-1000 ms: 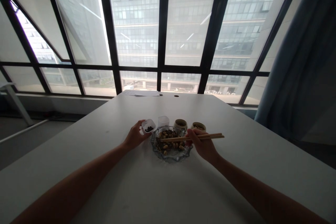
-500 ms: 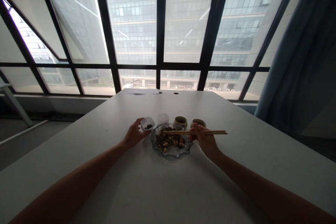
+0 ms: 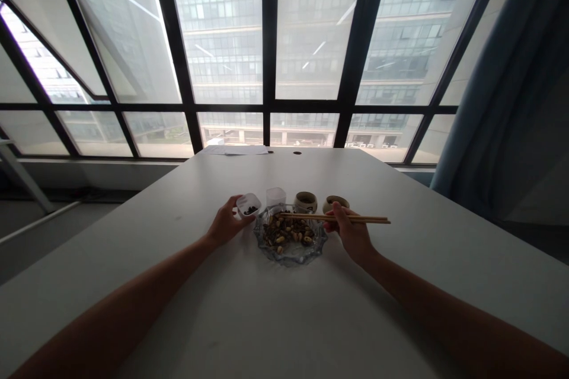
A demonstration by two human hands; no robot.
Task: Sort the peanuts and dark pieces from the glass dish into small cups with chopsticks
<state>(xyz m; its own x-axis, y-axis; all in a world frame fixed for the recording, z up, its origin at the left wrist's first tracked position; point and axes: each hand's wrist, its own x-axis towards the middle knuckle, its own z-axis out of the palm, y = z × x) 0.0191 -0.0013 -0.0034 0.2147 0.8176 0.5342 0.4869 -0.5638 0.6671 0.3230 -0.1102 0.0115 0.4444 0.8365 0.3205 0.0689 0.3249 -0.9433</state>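
Note:
A scalloped glass bowl (image 3: 291, 259) sits mid-table with a mix of nuts and seeds (image 3: 288, 232) in it. At its left, my left hand (image 3: 225, 222) grips a small clear plastic cup (image 3: 248, 204), tilted toward me, with some dark pieces (image 3: 251, 210) inside. My right hand (image 3: 351, 235) is closed around a pair of wooden chopsticks (image 3: 355, 219). They lie almost level over the bowl, their tips at its far left part. Whether the tips pinch anything is too small to tell.
Behind the bowl stand another clear plastic cup (image 3: 275, 196) and two small ceramic cups, one in the middle (image 3: 306, 201) and one at the right (image 3: 334, 201), close to my right hand. Papers (image 3: 235, 150) lie at the white table's (image 3: 284, 320) far edge, before the windows.
The chopstick tips have shifted slightly right and farther back over the bowl, and my right hand has moved a little right. My left hand still holds the plastic cup. The view has tilted slightly.

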